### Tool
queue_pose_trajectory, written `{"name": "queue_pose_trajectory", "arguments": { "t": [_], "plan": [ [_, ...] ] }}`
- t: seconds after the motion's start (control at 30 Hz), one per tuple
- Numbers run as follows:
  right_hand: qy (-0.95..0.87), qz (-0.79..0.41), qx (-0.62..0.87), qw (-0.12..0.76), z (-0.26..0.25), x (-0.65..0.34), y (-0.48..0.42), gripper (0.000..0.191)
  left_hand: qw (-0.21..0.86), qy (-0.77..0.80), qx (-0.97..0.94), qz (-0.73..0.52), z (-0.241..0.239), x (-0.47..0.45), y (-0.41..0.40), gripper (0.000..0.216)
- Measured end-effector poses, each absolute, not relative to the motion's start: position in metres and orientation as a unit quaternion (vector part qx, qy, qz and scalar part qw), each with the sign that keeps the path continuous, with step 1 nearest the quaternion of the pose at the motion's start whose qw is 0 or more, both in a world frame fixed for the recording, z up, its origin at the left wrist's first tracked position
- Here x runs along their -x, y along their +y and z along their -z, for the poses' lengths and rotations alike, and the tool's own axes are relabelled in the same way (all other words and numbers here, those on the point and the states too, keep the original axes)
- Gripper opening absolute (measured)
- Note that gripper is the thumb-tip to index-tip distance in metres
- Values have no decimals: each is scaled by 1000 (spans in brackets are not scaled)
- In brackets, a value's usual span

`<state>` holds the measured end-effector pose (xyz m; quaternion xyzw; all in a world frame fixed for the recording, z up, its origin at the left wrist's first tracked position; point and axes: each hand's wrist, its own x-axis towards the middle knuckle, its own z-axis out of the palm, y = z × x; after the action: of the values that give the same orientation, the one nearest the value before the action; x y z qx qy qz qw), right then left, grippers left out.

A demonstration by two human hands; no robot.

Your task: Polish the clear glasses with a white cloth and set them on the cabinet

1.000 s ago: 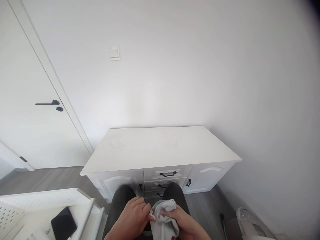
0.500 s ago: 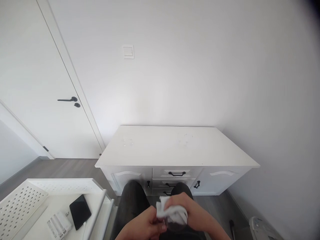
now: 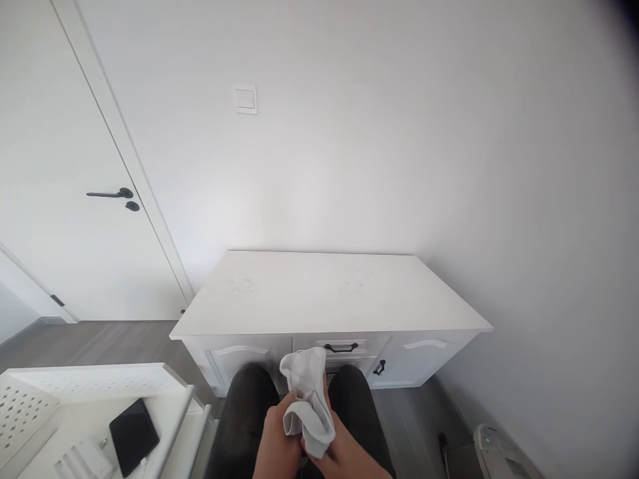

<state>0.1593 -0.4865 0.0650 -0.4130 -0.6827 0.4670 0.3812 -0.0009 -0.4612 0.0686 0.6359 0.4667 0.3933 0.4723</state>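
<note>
A crumpled white cloth with folded edges is bunched up between my two hands, above my lap. My left hand grips it from the left, with the thumb pressed on the fabric. From the right and below, my right hand is closed around the same cloth, its fingers mostly hidden. Whether something is wrapped inside the folds, I cannot tell.
In front of my knees stands a white cabinet with black handles and small clear marks on top. At lower left, a white cart tray holds a black tablet and a white block-shaped item. A pale appliance stands lower right.
Both hands have come together, and the cloth is higher and further left, more upright. A dark, see-through rounded thing under the cloth earlier is now hidden. The view has shifted slightly right.
</note>
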Motion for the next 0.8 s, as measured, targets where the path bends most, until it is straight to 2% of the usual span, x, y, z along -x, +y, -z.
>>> {"name": "queue_pose_trajectory", "arguments": {
  "t": [0.1, 0.17, 0.23, 0.37, 0.47, 0.53, 0.6, 0.7, 0.8],
  "plan": [
    [-567, -415, 503, 503, -44, -164, -486, 74, 481, 483, -639, -355, -76, -1, -461, 42],
    [-493, -381, 564, 543, -45, -175, -483, 72, 489, 487, -646, -327, -80, -1, -459, 45],
    [-539, -354, 563, 517, -60, -185, -481, 74, 509, 473, -652, -303, -81, -3, -456, 46],
    [-716, -342, 475, 380, -104, -196, -482, 92, 551, 460, -629, -299, -79, -9, -452, 39],
    [-727, -347, 489, 334, -116, -197, -483, 78, 542, 469, -627, -304, -82, -10, -451, 32],
    [-725, -306, 509, 349, -112, -197, -481, 65, 539, 462, -641, -293, -86, -8, -453, 30],
    [-725, -274, 515, 366, -107, -197, -480, 65, 536, 461, -657, -264, -91, -6, -454, 29],
    [-707, -324, 526, 344, -116, -203, -479, 75, 506, 458, -694, -230, -92, -2, -456, 28],
    [-704, -410, 512, 273, -141, -212, -479, 79, 488, 433, -715, -252, -89, 0, -457, 23]
  ]
}}
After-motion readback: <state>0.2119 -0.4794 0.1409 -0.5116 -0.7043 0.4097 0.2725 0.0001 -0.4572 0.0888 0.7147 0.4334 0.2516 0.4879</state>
